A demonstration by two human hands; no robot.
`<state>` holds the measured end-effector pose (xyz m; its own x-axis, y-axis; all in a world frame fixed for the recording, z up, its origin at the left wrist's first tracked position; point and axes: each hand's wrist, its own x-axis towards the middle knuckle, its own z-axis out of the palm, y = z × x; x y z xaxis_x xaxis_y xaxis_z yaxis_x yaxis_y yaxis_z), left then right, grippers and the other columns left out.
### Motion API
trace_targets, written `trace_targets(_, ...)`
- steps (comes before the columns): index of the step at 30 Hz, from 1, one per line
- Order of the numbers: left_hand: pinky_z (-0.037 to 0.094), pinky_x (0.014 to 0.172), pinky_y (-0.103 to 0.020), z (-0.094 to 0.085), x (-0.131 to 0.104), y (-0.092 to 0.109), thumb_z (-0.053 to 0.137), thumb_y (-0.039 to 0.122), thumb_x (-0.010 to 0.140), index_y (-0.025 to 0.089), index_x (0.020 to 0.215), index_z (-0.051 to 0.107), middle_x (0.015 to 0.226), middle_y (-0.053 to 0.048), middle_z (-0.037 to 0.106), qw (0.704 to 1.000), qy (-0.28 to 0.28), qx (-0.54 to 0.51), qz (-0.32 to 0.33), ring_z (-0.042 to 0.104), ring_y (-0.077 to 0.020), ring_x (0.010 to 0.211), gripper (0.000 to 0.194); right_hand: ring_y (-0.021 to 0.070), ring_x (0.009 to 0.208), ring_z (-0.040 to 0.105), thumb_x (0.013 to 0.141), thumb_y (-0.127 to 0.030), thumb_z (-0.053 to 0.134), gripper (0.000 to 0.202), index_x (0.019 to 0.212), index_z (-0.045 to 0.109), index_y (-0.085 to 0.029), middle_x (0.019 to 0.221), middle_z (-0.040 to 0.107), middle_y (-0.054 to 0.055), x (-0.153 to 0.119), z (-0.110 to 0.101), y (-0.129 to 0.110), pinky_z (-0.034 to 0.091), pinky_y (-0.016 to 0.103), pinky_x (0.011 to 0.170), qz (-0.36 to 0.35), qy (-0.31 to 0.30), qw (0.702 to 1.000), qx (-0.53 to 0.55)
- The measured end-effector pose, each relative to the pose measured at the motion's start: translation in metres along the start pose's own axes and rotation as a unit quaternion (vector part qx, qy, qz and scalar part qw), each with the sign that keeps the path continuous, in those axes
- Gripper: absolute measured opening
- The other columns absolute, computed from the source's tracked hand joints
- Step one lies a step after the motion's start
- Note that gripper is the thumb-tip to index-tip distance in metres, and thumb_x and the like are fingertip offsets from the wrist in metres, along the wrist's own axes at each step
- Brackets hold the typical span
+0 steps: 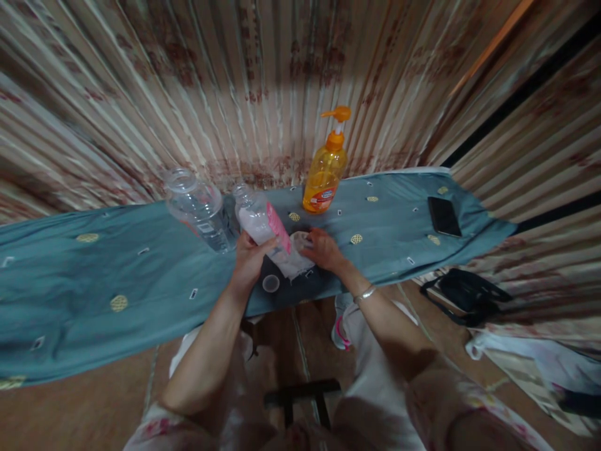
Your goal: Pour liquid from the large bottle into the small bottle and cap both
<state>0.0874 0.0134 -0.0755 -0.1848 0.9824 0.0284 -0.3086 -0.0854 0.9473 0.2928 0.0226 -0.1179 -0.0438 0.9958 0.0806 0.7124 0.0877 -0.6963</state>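
My left hand (250,258) is wrapped round the lower part of a clear plastic bottle (256,216) with a pink label, which leans to the left, its neck uncovered. Close to the bottle's base, my right hand (325,250) has its fingers pinched at a crumpled white piece (293,266); whether it is cloth, paper or thin plastic I cannot tell. A small, round, translucent cap-like disc (270,284) lies on the cloth below my left hand. To the left of the held bottle, a larger clear jar-like bottle (200,210) stands without a lid.
An orange pump bottle (325,175) stands at the back, right of my hands. A black phone-like object (444,217) lies at the right end of the narrow, teal-covered board (159,282). Pleated curtains (263,81) hang behind it. On the floor at right lies a black bag (469,291).
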Motion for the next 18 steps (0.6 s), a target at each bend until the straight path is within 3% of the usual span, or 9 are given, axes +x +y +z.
trace_targets(4, 0.057, 0.073, -0.032, -0.001, 0.001, 0.000, 0.102, 0.038, 0.046, 0.022, 0.086, 0.075, 0.083, 0.001, 0.079, 1.000, 0.003, 0.004, 0.002, 0.070, -0.0195, 0.072, 0.051, 0.0259, 0.090, 0.073, 0.075, -0.013, 0.077, 0.019, 0.078, 0.064, -0.026, 0.082, 0.075, 0.004, 0.005, -0.013, -0.002, 0.058, 0.040, 0.093, 0.017, 0.002, 0.995, 0.097)
trace_targets(7, 0.056, 0.073, -0.032, 0.000, 0.002, -0.001, 0.102, 0.038, 0.045, 0.023, 0.087, 0.074, 0.083, 0.001, 0.078, 1.000, 0.006, 0.001, 0.002, 0.069, -0.0193, 0.072, 0.052, 0.0208, 0.073, 0.066, 0.076, -0.027, 0.078, 0.018, 0.073, 0.060, -0.027, 0.066, 0.064, -0.004, 0.012, -0.035, -0.002, 0.056, 0.033, 0.074, 0.039, 0.025, 0.980, 0.193)
trace_targets(10, 0.056, 0.076, -0.034, 0.003, 0.003, -0.001, 0.102, 0.037, 0.045, 0.022, 0.090, 0.073, 0.084, 0.001, 0.077, 1.000, 0.002, -0.008, 0.001, 0.069, -0.0196, 0.074, 0.056, 0.0177, 0.064, 0.064, 0.078, -0.045, 0.075, 0.025, 0.075, 0.059, -0.027, 0.066, 0.066, -0.005, 0.015, -0.061, -0.003, 0.054, 0.030, 0.062, 0.052, 0.049, 0.951, 0.299)
trace_targets(13, 0.054, 0.075, -0.033, 0.008, 0.004, -0.002, 0.101, 0.035, 0.044, 0.022, 0.089, 0.072, 0.084, 0.002, 0.076, 1.000, -0.007, -0.016, -0.003, 0.068, -0.0189, 0.073, 0.055, 0.0162, 0.063, 0.065, 0.072, -0.054, 0.076, 0.031, 0.075, 0.059, -0.028, 0.068, 0.069, -0.004, 0.014, -0.082, -0.009, 0.058, 0.028, 0.061, 0.055, 0.071, 0.923, 0.375)
trace_targets(16, 0.054, 0.073, -0.032, 0.016, 0.004, -0.003, 0.100, 0.034, 0.043, 0.022, 0.090, 0.072, 0.083, 0.002, 0.076, 1.000, -0.017, -0.021, -0.010, 0.067, -0.0179, 0.071, 0.056, 0.0150, 0.064, 0.067, 0.064, -0.053, 0.084, 0.035, 0.077, 0.065, -0.027, 0.071, 0.073, -0.004, 0.011, -0.089, -0.024, 0.061, 0.027, 0.064, 0.054, 0.087, 0.889, 0.446)
trace_targets(18, 0.054, 0.073, -0.032, 0.023, 0.002, -0.005, 0.101, 0.034, 0.042, 0.021, 0.092, 0.073, 0.083, 0.002, 0.077, 0.999, -0.027, -0.021, -0.019, 0.067, -0.0181, 0.071, 0.059, 0.0153, 0.065, 0.069, 0.061, -0.047, 0.092, 0.036, 0.079, 0.069, -0.025, 0.074, 0.075, -0.004, 0.009, -0.086, -0.039, 0.062, 0.026, 0.065, 0.055, 0.090, 0.840, 0.533)
